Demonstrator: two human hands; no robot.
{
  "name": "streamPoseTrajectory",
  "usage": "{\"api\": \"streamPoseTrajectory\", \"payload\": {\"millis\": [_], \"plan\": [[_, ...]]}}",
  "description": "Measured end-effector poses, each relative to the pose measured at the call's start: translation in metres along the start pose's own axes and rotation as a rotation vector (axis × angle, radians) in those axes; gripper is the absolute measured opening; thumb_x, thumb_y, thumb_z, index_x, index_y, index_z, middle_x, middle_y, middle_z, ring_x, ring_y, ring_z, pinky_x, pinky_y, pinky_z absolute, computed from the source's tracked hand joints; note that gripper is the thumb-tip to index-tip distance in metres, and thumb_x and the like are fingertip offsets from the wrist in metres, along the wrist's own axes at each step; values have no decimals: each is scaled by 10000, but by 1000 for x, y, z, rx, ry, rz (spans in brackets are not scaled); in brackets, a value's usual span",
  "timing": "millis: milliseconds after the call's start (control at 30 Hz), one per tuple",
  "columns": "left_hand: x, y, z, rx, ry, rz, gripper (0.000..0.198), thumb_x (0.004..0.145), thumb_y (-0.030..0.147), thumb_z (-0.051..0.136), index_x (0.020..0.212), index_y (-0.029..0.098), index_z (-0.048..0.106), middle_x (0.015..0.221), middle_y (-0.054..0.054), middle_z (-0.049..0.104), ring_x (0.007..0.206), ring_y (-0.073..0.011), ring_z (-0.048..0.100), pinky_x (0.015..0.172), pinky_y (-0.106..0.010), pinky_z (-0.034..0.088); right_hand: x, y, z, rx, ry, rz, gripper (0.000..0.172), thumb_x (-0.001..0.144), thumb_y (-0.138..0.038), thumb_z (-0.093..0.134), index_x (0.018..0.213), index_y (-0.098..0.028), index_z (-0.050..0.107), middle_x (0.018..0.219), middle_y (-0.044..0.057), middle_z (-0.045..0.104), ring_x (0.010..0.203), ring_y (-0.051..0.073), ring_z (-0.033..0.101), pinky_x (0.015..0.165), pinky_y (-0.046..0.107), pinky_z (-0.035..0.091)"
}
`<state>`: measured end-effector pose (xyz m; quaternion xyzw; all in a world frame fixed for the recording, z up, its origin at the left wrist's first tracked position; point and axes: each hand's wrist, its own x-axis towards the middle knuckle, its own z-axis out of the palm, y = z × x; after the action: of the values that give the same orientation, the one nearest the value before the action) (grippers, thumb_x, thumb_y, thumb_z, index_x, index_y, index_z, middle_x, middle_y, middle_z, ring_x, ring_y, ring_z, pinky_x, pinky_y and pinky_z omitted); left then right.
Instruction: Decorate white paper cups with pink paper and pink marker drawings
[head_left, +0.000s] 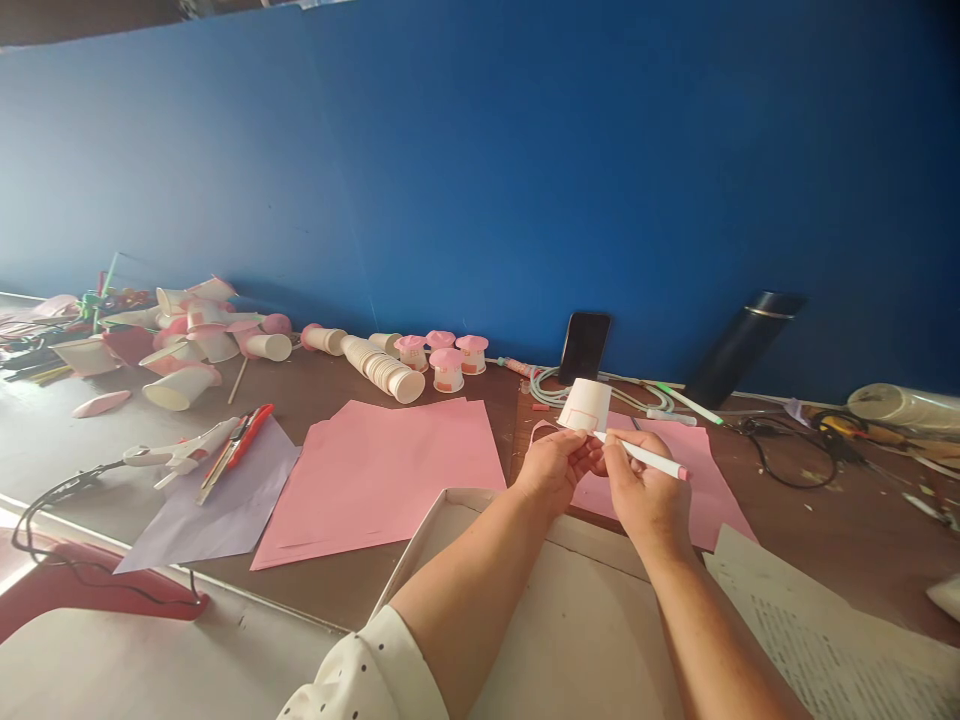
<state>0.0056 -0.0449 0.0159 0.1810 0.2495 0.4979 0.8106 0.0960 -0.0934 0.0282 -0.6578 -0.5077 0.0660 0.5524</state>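
Observation:
An upside-down white paper cup [587, 402] with a thin reddish rectangle drawn on its side is gripped near its rim by my left hand [556, 462]. My right hand [651, 490] pinches a white marker [646, 457] with a pink end, its tip at the lower part of the cup. Pink paper [697, 480] lies beneath and to the right of my hands. Behind them, several small cups with pink paper tops [448, 370] stand together, orange marks on their sides.
A stack of paper cups [381, 367] lies left of the topped cups; a loose pile [187, 335] is further left. Pink sheets [390, 470], a glue gun [180, 450], a red cutter [236, 450], a phone [585, 345], a dark bottle [742, 350] and an open box [442, 510] surround the hands.

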Motion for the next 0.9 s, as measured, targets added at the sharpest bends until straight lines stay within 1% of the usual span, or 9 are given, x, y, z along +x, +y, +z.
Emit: {"api": "streamPoseTrajectory", "payload": {"millis": [167,367,667,800,900], "plan": [[0,0,0,3,-8,-1,85,800,69,571,737,73,627,693,-81,640,653,-104,619,718,-224,512,0,0,0,6,-5,2,210,777,-376,561,853,-191,625,744,70,700,586,185,639,559,279,472],[1,0,-1,12,-26,-4,100,804,75,551,740,68,628,691,-89,644,633,-110,619,681,-224,511,0,1,0,-12,4,-12,252,785,-398,542,869,-177,629,727,81,697,581,187,631,565,289,470],[1,-1,-1,14,-10,5,91,800,71,556,743,64,627,702,-89,641,656,-106,627,713,-218,513,0,1,1,19,15,-1,217,768,-367,564,854,-179,630,710,67,692,590,185,649,572,277,489],[1,-1,-2,25,-14,9,100,809,71,545,758,61,630,718,-95,644,673,-109,631,733,-227,512,1,1,1,35,14,58,225,758,-374,578,856,-179,634,656,53,683,580,191,651,572,286,494],[3,-2,-2,33,-16,7,102,814,73,541,779,52,634,742,-110,653,684,-117,634,758,-247,512,2,1,1,108,28,118,218,753,-359,591,866,-176,628,606,34,668,561,186,651,576,285,502]]}}
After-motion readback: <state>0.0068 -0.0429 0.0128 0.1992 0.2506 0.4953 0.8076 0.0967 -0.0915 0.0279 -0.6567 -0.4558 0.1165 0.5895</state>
